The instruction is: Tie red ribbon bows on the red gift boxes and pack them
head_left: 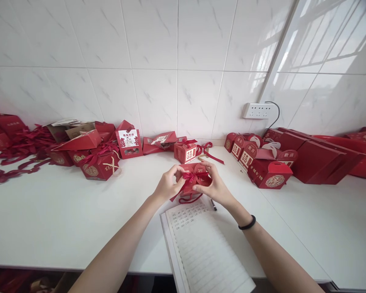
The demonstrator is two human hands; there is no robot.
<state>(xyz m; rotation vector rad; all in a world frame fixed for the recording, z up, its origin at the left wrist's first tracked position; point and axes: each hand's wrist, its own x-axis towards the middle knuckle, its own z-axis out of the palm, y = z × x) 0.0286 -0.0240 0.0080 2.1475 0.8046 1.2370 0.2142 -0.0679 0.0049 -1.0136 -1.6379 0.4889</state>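
Note:
A small red gift box with gold print stands in front of me, a dark red ribbon tied in a bow on it. My left hand is at the bow's left side, thumb and fingers pinched on the ribbon. On the other side, my right hand curves around the box and the right loop of the bow, its thumb against the front. A red cord handle hangs at the box's near side. Just below lies an open lined notebook with handwriting at its top.
Behind my hands sits another red box with a ribbon. More red boxes and loose ribbons are at the left; several boxes and red bags stand right. A pen lies beside the notebook. A power strip is on the wall.

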